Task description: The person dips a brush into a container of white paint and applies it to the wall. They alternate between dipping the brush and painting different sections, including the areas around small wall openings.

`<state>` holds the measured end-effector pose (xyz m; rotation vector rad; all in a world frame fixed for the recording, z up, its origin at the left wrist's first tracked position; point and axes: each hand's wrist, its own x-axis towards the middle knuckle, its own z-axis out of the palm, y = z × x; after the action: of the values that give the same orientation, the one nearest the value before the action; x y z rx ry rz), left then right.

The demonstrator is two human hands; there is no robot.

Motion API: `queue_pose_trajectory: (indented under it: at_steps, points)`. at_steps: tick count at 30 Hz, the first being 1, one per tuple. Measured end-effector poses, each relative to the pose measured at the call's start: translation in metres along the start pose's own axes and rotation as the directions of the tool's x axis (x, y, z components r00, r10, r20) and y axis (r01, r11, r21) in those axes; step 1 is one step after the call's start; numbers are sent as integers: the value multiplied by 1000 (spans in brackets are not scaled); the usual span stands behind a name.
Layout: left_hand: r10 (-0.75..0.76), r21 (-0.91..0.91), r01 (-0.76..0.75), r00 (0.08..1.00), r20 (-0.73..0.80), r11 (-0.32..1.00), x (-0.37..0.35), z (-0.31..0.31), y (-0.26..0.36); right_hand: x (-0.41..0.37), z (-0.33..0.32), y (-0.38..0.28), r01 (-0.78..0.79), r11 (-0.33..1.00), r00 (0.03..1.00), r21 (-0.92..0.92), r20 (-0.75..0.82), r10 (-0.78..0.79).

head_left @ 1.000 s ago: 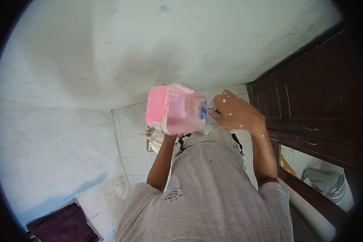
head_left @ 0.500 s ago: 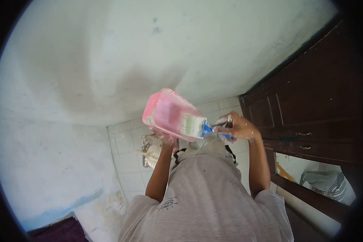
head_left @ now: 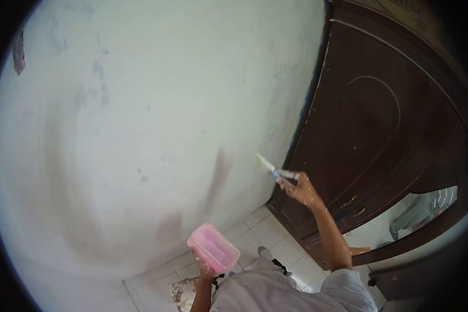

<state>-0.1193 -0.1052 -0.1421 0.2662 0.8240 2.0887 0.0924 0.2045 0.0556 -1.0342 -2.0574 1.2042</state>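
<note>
My right hand (head_left: pixel 302 191), spattered with white paint, is closed round the handle of a paintbrush (head_left: pixel 267 163). The brush's pale bristles point up and left, close to the whitish wall (head_left: pixel 192 104). Lower down, my left hand (head_left: pixel 205 269) grips a pink plastic tub (head_left: pixel 216 248) from its left side and below. Its open top faces up, and a pinkish-white film coats the inside. Part of the left hand is hidden behind the tub.
A dark brown wardrobe (head_left: pixel 359 114) with a mirror (head_left: pixel 421 218) stands to the right, against the wall. Below lies a white tiled floor (head_left: pixel 275 244), with a paint-smeared piece (head_left: pixel 182 294) on it near my left arm.
The brush has left the tub and risen toward the wall in my right hand. The tub now sits lower in view, and the view has tilted up to show more wall and wardrobe.
</note>
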Motion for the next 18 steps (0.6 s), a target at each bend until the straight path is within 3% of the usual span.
queue_pose_trajectory:
  at_steps: [2, 4, 6, 8, 10, 13, 14, 16, 18]
  points:
    - [-15, -9, 15, 1000, 17, 1000, 8, 10, -1, 32, -31, -18, 188, 964, 968, -189, -133, -215]
    - [-29, -17, 29, 999, 17, 999, 16, 18, 1, 50, -65, -77, 325, 857, 896, -400, -160, -414]
    - [-29, -21, 30, 999, 23, 999, 20, 25, 1, 93, -95, -88, 303, 688, 776, -659, -248, -579]
    - [135, 73, -144, 985, 110, 987, 19, 29, -1, 103, -111, -151, 241, 648, 654, -722, -372, -658]
    - [172, 94, -184, 978, 118, 978, 18, 37, 0, 106, -122, -214, 315, 669, 635, -673, -375, -676]
    - [254, 155, -274, 957, 137, 949, 24, 57, -7, 132, -129, -245, 392, 687, 654, -612, -340, -676]
    - [279, 177, -303, 949, 146, 936, 23, 64, -6, 150, -128, -232, 377, 541, 524, -752, -309, -794]
    - [326, 217, -357, 930, 169, 908, 22, 73, -1, 153, -99, -211, 349, 590, 653, -728, -263, -710]
    - [353, 232, -389, 917, 184, 892, 22, 76, 8, 144, -55, -162, 349, 616, 685, -706, -256, -682]
